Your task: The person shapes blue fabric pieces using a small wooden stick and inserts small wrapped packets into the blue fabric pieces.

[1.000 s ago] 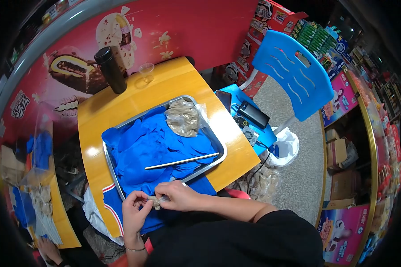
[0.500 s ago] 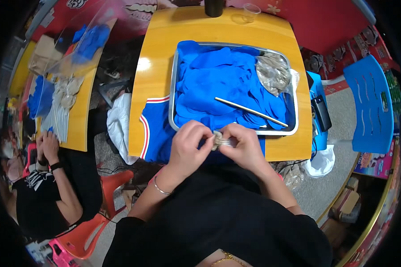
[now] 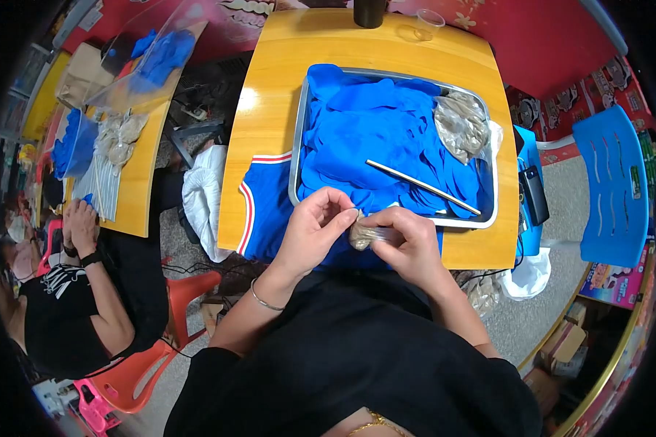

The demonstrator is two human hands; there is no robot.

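Note:
Between my two hands, just in front of the tray, is a small crumpled bundle of clear plastic with something brownish in it [image 3: 361,237]. My left hand [image 3: 315,231] has thumb and forefinger pinched together at the bundle's upper left edge; what lies between those fingertips is too small to make out. My right hand [image 3: 408,244] is closed around the bundle's right side. Beyond them a metal tray [image 3: 297,156] holds a heap of flat blue fabric-like pieces [image 3: 372,131]. A thin pale stick [image 3: 423,188] lies across the heap. A clear bag of brownish material [image 3: 462,130] rests at the tray's right end.
Blue cloth with red and white trim [image 3: 270,207] lies under the tray's left side on the yellow table [image 3: 266,95]. A dark cup [image 3: 369,12] and a clear plastic cup [image 3: 428,25] stand at the back. Left, another person's hands [image 3: 80,226] are at a second table.
The view has shifted slightly, moving the table rightward in it. My hands have turned a little, and more of the brownish bundle shows below my fingers.

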